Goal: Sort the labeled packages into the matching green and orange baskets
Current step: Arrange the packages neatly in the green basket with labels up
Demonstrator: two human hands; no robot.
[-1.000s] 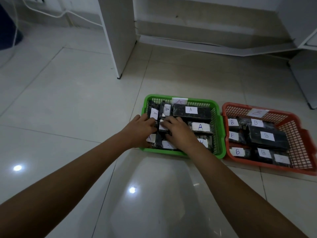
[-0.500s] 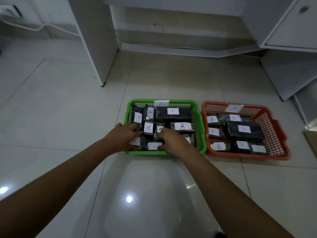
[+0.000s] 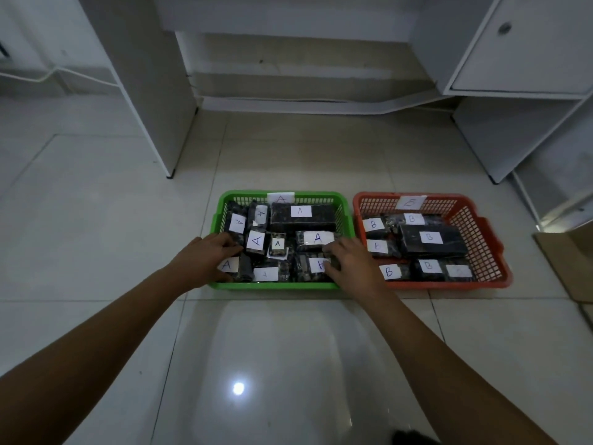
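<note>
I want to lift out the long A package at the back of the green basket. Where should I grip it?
Come from above and pinch the long A package across its narrow width, mid-length. It lies flat on top, its long sides exposed; its ends sit near the green basket wall and neighbours.

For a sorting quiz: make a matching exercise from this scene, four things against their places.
Things:
1. green basket
2. orange basket
3. left hand
4. right hand

Places:
a. at the green basket's right side
b. holds B packages
c. at the green basket's left side
d. holds A packages

Pairs: 1-d, 2-b, 3-c, 4-a
</note>
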